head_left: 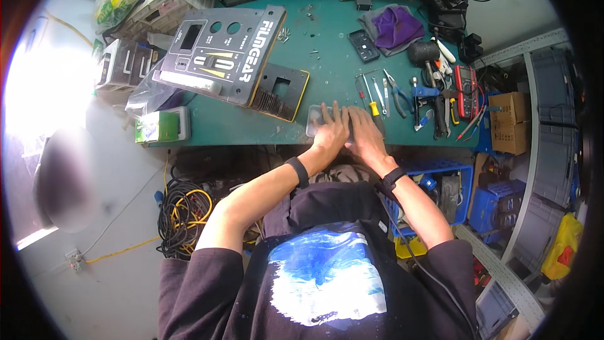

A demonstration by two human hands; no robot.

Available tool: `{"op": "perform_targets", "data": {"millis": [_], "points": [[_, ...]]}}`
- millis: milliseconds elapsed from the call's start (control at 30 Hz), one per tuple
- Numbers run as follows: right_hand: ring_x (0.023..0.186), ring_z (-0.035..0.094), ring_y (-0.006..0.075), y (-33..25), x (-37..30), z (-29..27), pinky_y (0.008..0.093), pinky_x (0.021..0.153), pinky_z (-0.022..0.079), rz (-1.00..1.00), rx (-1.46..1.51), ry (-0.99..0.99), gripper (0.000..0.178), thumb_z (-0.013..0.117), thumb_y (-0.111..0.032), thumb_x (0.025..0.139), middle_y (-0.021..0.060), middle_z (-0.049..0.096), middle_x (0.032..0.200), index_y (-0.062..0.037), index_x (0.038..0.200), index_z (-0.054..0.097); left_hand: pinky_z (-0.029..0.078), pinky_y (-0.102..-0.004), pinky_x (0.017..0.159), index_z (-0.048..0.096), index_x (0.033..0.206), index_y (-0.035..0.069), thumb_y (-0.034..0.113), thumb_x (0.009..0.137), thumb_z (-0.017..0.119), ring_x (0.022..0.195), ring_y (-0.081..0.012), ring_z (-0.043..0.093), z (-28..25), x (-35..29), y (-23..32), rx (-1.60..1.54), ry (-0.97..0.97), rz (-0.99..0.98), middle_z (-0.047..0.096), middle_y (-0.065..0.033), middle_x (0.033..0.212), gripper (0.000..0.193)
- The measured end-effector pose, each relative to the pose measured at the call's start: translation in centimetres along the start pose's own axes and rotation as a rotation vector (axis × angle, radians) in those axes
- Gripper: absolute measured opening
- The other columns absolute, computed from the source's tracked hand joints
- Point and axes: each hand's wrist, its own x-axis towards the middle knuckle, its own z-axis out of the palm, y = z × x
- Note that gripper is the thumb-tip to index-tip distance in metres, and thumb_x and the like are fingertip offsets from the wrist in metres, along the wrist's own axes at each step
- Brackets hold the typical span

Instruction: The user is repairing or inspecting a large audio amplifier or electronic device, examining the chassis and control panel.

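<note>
clear box under spread left hand, can't tell contents | right hand alongside, can't tell grip | blue crate of gear | white-lettered grey panel

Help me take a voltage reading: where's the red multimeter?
In the head view, the red multimeter lies at the right end of the green workbench, left of the small cardboard box.

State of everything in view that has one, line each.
Left hand: open, fingers extended over clear case
Right hand: open, fingers extended
Clear case: partly covered, open/shut unclear
Control panel: tilted, display window dark
Purple cloth: crumpled
Red multimeter: face up, on/off unclear
Black cable: coiled
Screws: scattered
Blue crate: open-topped, holding items
</note>
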Motion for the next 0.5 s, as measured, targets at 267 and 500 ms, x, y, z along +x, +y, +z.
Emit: {"op": "perform_targets", "data": {"millis": [267,500], "points": [[0.138,0.044,0.0391,0.2,0.1,0.2,0.0448,0.114,0.041,0.019,0.035,0.002,0.097,0.089,-0.002,0.059,0.0194,0.049,0.144,0.0011,0.144,0.042,0.058,-0.0623,0.090,0.040,0.152,-0.001,0.050,0.076,0.083,0.141,-0.0586,0.036,0.3,0.1,1.4,-0.072,-0.033,-0.133,0.038,-0.0299,0.156,0.101],[0.134,0.047,0.0400,0.4,0.1,0.2,0.0449,0.113,0.042,-0.015,-0.002,0.001,0.094,0.089,-0.004,0.060,0.0193,0.050,0.141,0.0019,0.142,0.043,0.057,-0.0641,0.090,0.038,0.153,-0.002,0.050,0.079,0.081,0.141,-0.0592,0.035,-0.6,0.1,1.7,-0.045,-0.067,-0.133,0.037,-0.0312,0.156,0.099]]}}
